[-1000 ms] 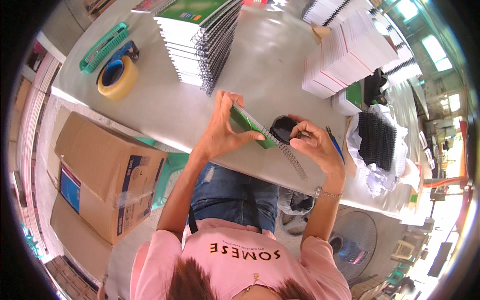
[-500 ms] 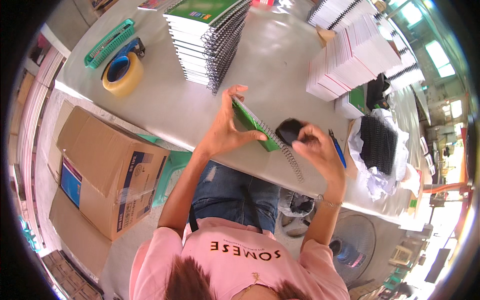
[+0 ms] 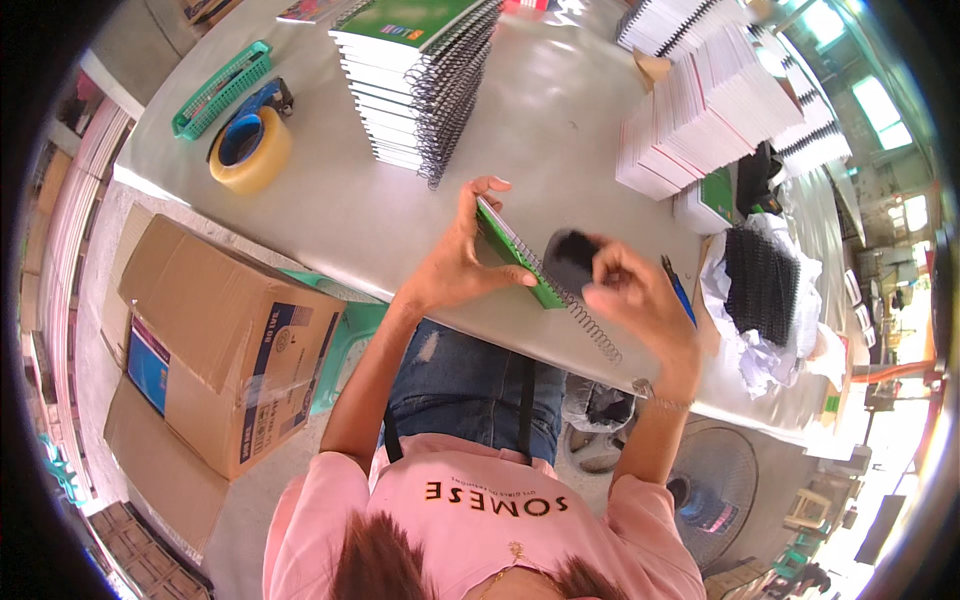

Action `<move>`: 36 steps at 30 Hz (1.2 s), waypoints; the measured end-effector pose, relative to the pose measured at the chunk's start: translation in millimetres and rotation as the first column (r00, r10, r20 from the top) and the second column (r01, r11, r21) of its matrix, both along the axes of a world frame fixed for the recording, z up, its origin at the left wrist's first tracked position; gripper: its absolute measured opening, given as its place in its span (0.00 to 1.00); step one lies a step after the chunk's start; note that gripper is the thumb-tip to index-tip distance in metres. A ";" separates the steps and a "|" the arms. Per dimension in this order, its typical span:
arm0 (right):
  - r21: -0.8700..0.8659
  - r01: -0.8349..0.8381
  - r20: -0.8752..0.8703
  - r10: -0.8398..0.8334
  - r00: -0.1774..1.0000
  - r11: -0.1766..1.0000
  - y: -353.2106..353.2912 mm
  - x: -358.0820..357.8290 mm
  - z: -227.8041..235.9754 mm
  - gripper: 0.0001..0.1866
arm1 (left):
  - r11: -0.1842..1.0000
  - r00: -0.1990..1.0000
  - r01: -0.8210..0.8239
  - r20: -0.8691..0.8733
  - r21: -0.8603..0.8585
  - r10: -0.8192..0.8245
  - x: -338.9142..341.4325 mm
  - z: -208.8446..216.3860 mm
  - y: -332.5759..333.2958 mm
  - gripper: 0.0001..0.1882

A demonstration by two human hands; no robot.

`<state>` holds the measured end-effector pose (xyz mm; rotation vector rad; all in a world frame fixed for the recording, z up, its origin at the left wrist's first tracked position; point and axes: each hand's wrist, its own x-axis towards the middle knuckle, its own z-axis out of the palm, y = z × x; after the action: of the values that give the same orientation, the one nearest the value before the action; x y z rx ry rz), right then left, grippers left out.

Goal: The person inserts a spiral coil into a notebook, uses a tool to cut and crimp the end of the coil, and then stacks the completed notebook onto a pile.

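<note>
My left hand (image 3: 455,262) grips a small green-covered spiral notebook (image 3: 508,240), thumb across its near side and fingers at its far end. A wire coil (image 3: 592,330) runs along the notebook's edge, and its loose end sticks out toward me past the near corner. Beside the coil is my right hand (image 3: 640,295), its fingers curled and partly smeared by motion. At those fingertips shows a dark rounded thing (image 3: 570,258), blurred; whether it is held or worn, I cannot tell. A tall stack of green spiral notebooks (image 3: 410,90) stands beyond my left hand.
At the left lie a tape roll (image 3: 272,165) on a dispenser and a green basket (image 3: 185,122). Paper stacks (image 3: 690,110) stand far right, near black coils (image 3: 760,285) on white wrapping and a blue pen (image 3: 683,300). A cardboard box (image 3: 215,325) sits below the table's left edge.
The right hand and the dark thing have shifted slightly beside the coil and look more blurred. The left hand still holds the notebook, which is tilted a little differently. The whole view has shifted slightly.
</note>
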<state>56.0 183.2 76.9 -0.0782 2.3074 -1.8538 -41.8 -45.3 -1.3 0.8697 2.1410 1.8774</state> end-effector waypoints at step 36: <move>0.162 0.219 -0.121 -0.201 0.972 0.962 -7.5 -18.6 -29.0 0.14 | 0.997 0.998 0.062 0.017 0.048 -0.063 9.8 0.8 11.2 0.50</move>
<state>37.4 175.7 47.9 0.1012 2.6314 -1.7667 -32.0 -34.1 -0.4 0.9138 2.0424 1.9049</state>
